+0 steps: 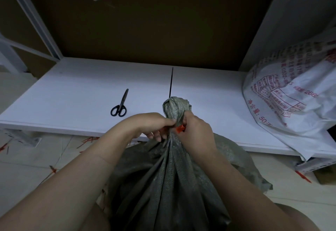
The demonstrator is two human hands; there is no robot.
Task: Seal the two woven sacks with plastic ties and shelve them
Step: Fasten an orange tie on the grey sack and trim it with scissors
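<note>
Fingers point(168, 121) of the left hand point(152, 125) pinched the gathered neck of the grey-green woven plastic sack point(169, 176), keeping the bunch tight. Right hand point(196, 130) fingers pressed together on the red plastic tie point(180, 128) wrapped at that neck, judged to be cinching it. Beyond the fingertips, black-handled steel scissors point(119, 104) and a thin black strip point(171, 82) lay on the white shelf board point(81, 94), within reach, probably for trimming. Right of the fingers, the white printed woven sack point(291, 94) rested on the shelf.
</note>
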